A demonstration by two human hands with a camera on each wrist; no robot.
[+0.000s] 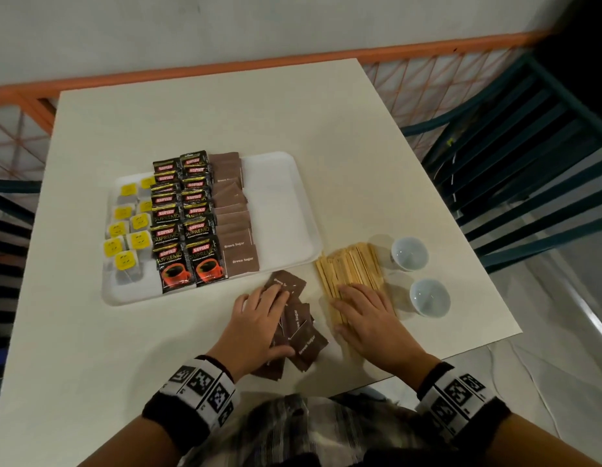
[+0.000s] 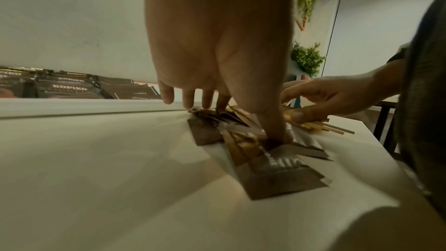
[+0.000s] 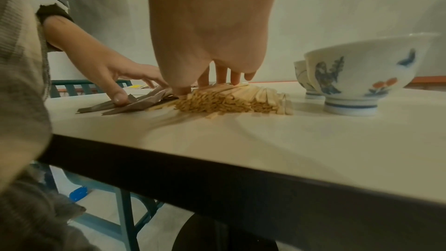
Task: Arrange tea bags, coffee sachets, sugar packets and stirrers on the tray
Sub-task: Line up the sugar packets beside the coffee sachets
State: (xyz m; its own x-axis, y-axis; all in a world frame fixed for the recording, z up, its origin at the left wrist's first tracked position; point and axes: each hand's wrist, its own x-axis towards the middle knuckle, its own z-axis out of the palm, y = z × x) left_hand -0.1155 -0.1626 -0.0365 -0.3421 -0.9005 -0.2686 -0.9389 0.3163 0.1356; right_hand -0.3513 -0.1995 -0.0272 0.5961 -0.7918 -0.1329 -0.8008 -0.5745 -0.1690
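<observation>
The white tray [image 1: 282,203] holds tea bags with yellow tags [image 1: 127,230] on its left, black coffee sachets [image 1: 185,224] in two columns, and a column of brown sugar packets [image 1: 235,224]; its right part is bare. In front of the tray, loose brown sugar packets [image 1: 306,338] lie fanned on the table. My left hand [image 1: 259,318] presses flat on them, fingers spread [image 2: 217,54]. Beside them lies a pile of wooden stirrers [image 1: 353,267]. My right hand [image 1: 363,311] rests on that pile with straight fingers, thumb at its left side [image 3: 212,26].
Two small painted cups [image 1: 409,252] [image 1: 429,296] stand just right of the stirrers. The table's near edge [image 3: 217,152] runs close behind both hands. Dark slatted chairs [image 1: 528,170] stand at the right and left. An orange railing [image 1: 225,67] runs behind the table.
</observation>
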